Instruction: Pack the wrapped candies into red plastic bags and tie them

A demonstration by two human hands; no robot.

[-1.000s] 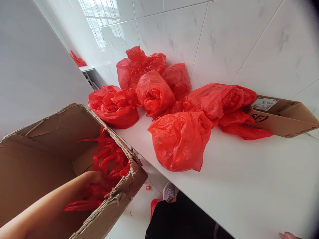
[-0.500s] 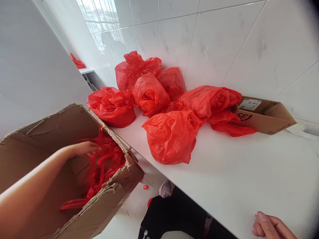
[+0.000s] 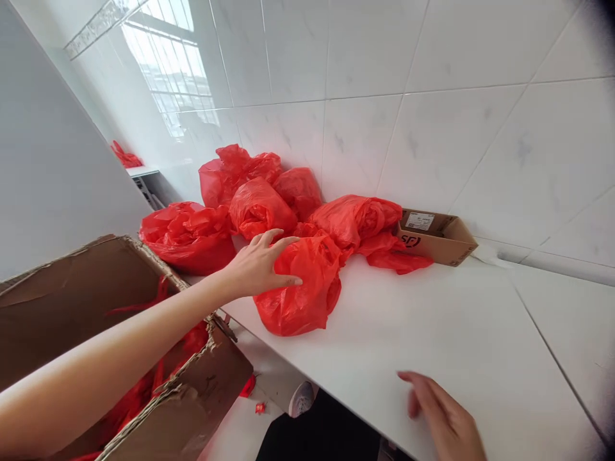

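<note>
My left hand (image 3: 262, 264) reaches over the nearest red plastic bag (image 3: 300, 298), its fingers spread and bent above the bag's left side. Whether the fingertips touch the plastic I cannot tell. That bag is bulging and sits close to the front edge of the white table (image 3: 408, 333). Low on the right, my right hand (image 3: 444, 410) hovers over the tabletop, thumb and fingers apart, holding nothing. Behind the nearest bag, several more full red bags (image 3: 259, 208) are heaped against the tiled wall.
On the left stands a torn-edged cardboard box (image 3: 211, 378) with crumpled red bags (image 3: 192, 342) inside. A small open carton (image 3: 435, 246) lies by the wall at right. A shoe (image 3: 302, 398) and a small red wrapper (image 3: 260, 408) show on the floor.
My left hand has come out of the cardboard box and over to the nearest red bag. My right hand has moved left and further in over the table. The view has shifted.
</note>
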